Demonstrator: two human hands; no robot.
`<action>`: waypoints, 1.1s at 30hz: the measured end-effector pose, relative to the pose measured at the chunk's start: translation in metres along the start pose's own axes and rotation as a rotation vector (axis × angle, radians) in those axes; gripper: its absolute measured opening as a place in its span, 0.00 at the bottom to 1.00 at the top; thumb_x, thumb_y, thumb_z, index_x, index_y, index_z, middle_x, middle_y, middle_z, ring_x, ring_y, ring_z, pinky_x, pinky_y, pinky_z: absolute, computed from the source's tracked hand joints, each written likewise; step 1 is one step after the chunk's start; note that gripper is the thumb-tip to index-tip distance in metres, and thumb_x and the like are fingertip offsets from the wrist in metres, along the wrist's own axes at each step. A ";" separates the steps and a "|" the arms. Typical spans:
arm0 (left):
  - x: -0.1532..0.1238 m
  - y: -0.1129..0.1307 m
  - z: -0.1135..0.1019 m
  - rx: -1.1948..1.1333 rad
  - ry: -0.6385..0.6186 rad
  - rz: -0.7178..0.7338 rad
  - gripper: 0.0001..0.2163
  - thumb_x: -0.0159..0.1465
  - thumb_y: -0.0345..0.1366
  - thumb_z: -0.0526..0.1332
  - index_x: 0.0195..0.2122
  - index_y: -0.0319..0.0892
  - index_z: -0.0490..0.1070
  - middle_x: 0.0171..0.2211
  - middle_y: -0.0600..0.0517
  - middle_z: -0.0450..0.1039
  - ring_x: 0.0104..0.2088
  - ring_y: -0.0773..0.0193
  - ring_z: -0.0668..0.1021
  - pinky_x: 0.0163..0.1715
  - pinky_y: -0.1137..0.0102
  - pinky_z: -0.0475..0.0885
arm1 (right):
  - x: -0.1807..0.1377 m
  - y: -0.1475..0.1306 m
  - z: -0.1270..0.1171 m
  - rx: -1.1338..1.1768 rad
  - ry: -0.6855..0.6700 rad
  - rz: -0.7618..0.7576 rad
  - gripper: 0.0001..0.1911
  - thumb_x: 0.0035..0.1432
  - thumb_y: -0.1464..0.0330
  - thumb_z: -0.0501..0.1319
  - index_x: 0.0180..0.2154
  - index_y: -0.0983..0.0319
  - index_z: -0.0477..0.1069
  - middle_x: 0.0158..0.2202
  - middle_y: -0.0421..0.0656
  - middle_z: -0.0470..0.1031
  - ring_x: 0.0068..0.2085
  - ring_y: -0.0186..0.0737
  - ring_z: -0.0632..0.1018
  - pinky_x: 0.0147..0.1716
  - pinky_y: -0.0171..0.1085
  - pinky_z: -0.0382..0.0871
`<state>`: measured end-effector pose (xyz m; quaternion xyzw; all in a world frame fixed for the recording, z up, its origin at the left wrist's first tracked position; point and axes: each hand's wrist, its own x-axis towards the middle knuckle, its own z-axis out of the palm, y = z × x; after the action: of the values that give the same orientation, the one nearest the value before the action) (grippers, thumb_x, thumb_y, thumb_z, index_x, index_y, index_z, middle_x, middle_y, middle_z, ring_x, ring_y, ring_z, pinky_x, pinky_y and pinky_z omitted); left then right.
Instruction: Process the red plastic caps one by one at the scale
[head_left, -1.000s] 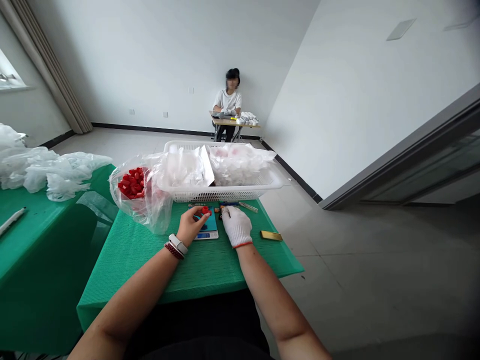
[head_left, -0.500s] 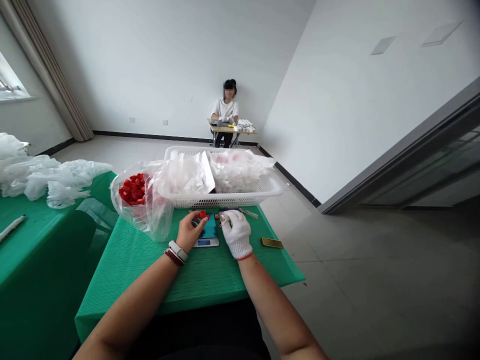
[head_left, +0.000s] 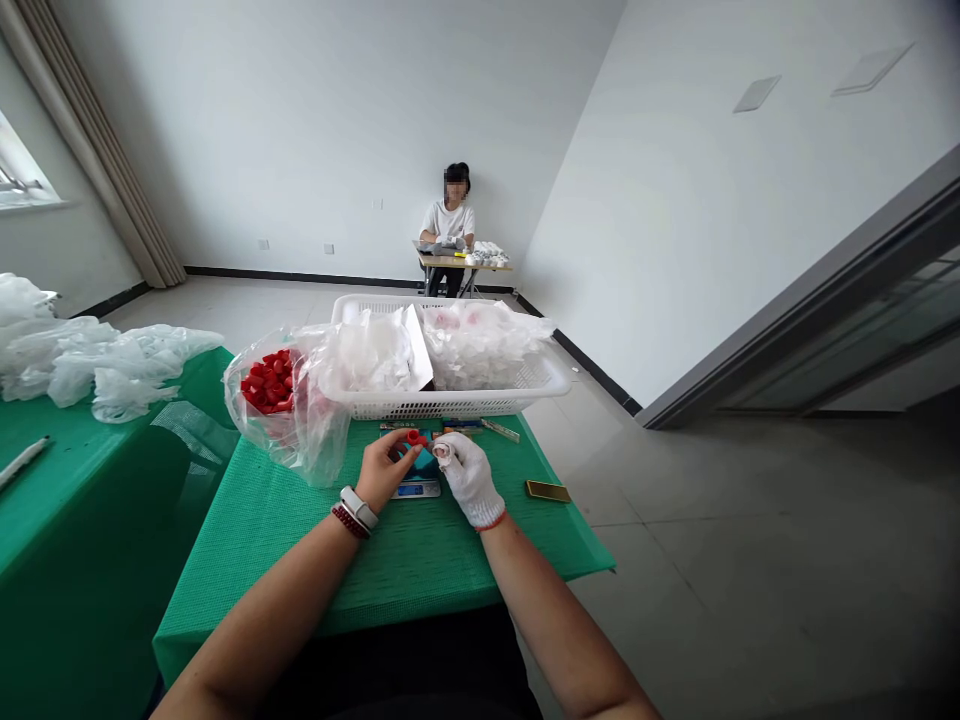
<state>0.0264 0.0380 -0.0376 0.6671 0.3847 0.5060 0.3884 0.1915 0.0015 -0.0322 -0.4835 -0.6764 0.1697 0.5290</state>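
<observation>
My left hand (head_left: 384, 470), bare with a watch and a beaded bracelet, pinches a small red plastic cap (head_left: 413, 437) at its fingertips. My right hand (head_left: 469, 480) wears a white knit glove and holds a small pale item (head_left: 442, 452) between its fingers. The item is too small to name. Both hands are close together, just above a small digital scale (head_left: 416, 489) with a blue top, which they partly hide. Loose red caps (head_left: 268, 382) fill a clear plastic bag (head_left: 319, 450) to the left of my left hand.
A white plastic basket (head_left: 442, 403) of clear bags stands behind the scale on a green mesh cloth (head_left: 247, 560). Slim tools lie along its front, and a gold rectangular item (head_left: 547, 491) lies right. Another green table (head_left: 90, 480) holds plastic bags. A seated person (head_left: 448, 215) works far away.
My right hand has moved left, closer to my left hand, and the two now nearly touch above the scale. The red cap stays in my left fingertips. The view has tilted slightly.
</observation>
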 end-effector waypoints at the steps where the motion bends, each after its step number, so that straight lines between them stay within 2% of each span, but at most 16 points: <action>1: 0.000 0.001 0.000 0.000 -0.009 0.000 0.14 0.59 0.43 0.64 0.41 0.39 0.76 0.34 0.48 0.79 0.26 0.66 0.73 0.27 0.71 0.71 | 0.000 0.001 0.000 0.018 0.011 0.017 0.15 0.63 0.59 0.54 0.34 0.61 0.73 0.33 0.44 0.76 0.36 0.40 0.75 0.41 0.38 0.69; 9: -0.002 0.014 -0.005 0.171 -0.044 0.021 0.13 0.60 0.46 0.62 0.32 0.39 0.76 0.21 0.54 0.70 0.22 0.68 0.68 0.23 0.74 0.62 | -0.002 0.003 0.004 0.132 0.020 0.068 0.15 0.62 0.58 0.55 0.33 0.61 0.73 0.32 0.44 0.75 0.35 0.40 0.75 0.38 0.37 0.69; 13: -0.002 0.011 -0.005 0.292 -0.045 0.059 0.19 0.63 0.49 0.58 0.23 0.40 0.70 0.18 0.56 0.63 0.21 0.69 0.64 0.22 0.73 0.56 | -0.003 0.006 0.003 0.161 -0.020 0.089 0.15 0.63 0.57 0.54 0.34 0.61 0.73 0.33 0.44 0.75 0.36 0.41 0.75 0.40 0.38 0.70; 16: -0.001 0.006 -0.004 0.308 -0.057 0.049 0.22 0.65 0.50 0.54 0.19 0.40 0.64 0.16 0.57 0.57 0.20 0.69 0.62 0.22 0.73 0.53 | -0.003 0.002 0.001 0.169 -0.062 0.048 0.15 0.63 0.58 0.54 0.34 0.60 0.73 0.32 0.44 0.75 0.35 0.41 0.75 0.40 0.39 0.70; 20: 0.001 0.002 -0.004 0.255 -0.071 -0.015 0.23 0.67 0.49 0.50 0.20 0.40 0.66 0.16 0.57 0.58 0.20 0.68 0.63 0.23 0.73 0.55 | -0.002 -0.006 0.000 0.149 -0.126 -0.025 0.15 0.63 0.58 0.55 0.35 0.60 0.74 0.33 0.44 0.76 0.37 0.42 0.76 0.43 0.41 0.70; 23: 0.002 0.001 -0.004 0.242 -0.078 -0.043 0.23 0.67 0.48 0.49 0.21 0.40 0.68 0.16 0.56 0.60 0.21 0.67 0.65 0.24 0.72 0.57 | -0.002 -0.007 0.002 0.161 -0.140 -0.024 0.16 0.63 0.57 0.55 0.34 0.60 0.74 0.33 0.44 0.77 0.37 0.42 0.76 0.43 0.41 0.70; 27: 0.004 0.001 -0.004 0.243 -0.074 -0.025 0.22 0.67 0.48 0.49 0.22 0.40 0.67 0.17 0.56 0.59 0.21 0.67 0.65 0.24 0.72 0.56 | -0.003 -0.003 0.006 0.211 -0.129 0.043 0.16 0.62 0.56 0.56 0.34 0.60 0.74 0.33 0.45 0.77 0.37 0.42 0.76 0.41 0.40 0.71; 33: 0.010 -0.001 -0.006 0.254 -0.071 0.023 0.21 0.67 0.48 0.51 0.21 0.41 0.63 0.17 0.58 0.55 0.20 0.69 0.60 0.22 0.72 0.52 | -0.001 -0.001 0.012 0.458 -0.107 0.253 0.17 0.60 0.55 0.57 0.35 0.61 0.74 0.31 0.45 0.76 0.33 0.40 0.76 0.35 0.39 0.72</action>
<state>0.0228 0.0481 -0.0339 0.7327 0.4240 0.4340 0.3083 0.1805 0.0037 -0.0370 -0.4223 -0.5815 0.4084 0.5627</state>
